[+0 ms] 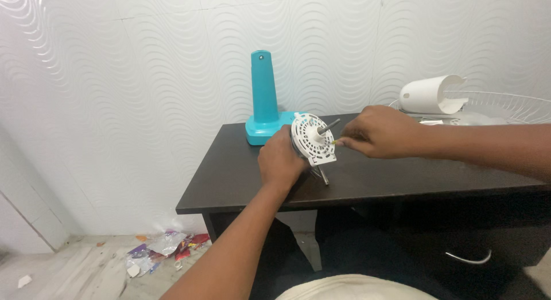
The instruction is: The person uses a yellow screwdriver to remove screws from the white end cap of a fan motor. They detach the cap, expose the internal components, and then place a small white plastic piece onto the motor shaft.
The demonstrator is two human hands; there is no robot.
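My left hand [280, 160] grips the back of a round white fan motor [310, 139] and holds it on edge above the dark table [229, 168]. A metal shaft [329, 126] sticks out of the motor's front toward the right. My right hand [381, 132] pinches a thin tool with a small green tip [335, 142] against the motor's right rim. A short metal pin [324, 176] slants from under the motor down to the tabletop.
A teal fan stand [265, 99] stands at the table's back, just behind the motor. A white plastic housing [431, 94] and a white wire fan guard [505, 106] lie at the back right. Crumpled wrappers [163, 251] litter the floor on the left. A drawer handle [468, 258] shows below.
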